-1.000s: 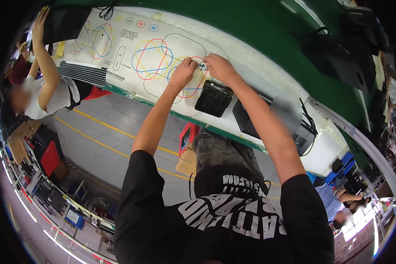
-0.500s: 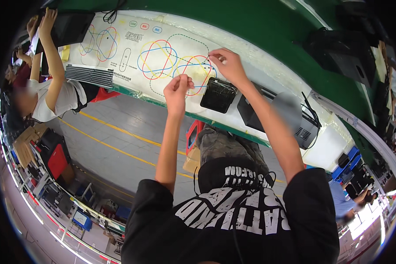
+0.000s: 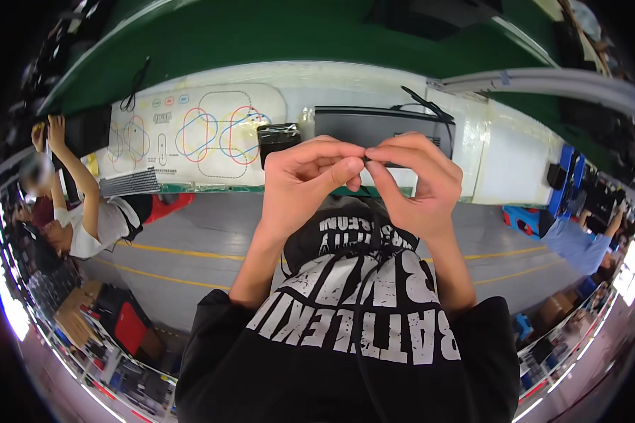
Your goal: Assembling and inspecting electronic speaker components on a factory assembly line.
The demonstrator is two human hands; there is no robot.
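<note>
Both my hands are raised close in front of my chest, near the bench's front edge, with their fingertips meeting. My left hand [image 3: 300, 180] has its thumb and index finger pinched together. Opposite it, my right hand [image 3: 423, 180] brings its own thumb and forefinger toward the same spot. A tiny dark thing [image 3: 365, 158] shows between the fingertips, too small and too covered to name. Just behind my left hand stands a shiny black tray [image 3: 279, 132]. Beyond my right hand lies a dark grey flat device [image 3: 346, 125], partly hidden by the fingers.
A white mat [image 3: 190, 99] printed with coloured loops covers the bench's left part. Dark ribbed strips [image 3: 130, 183] lie on its front edge. A black cable [image 3: 434, 106] is behind the device. Another person [image 3: 102, 225] works at the left; a blue rack [image 3: 571, 173] stands right.
My hands have come off the printed mat, moved right and closer to me, and joined at the fingertips. The view has turned, so the bench appears more level.
</note>
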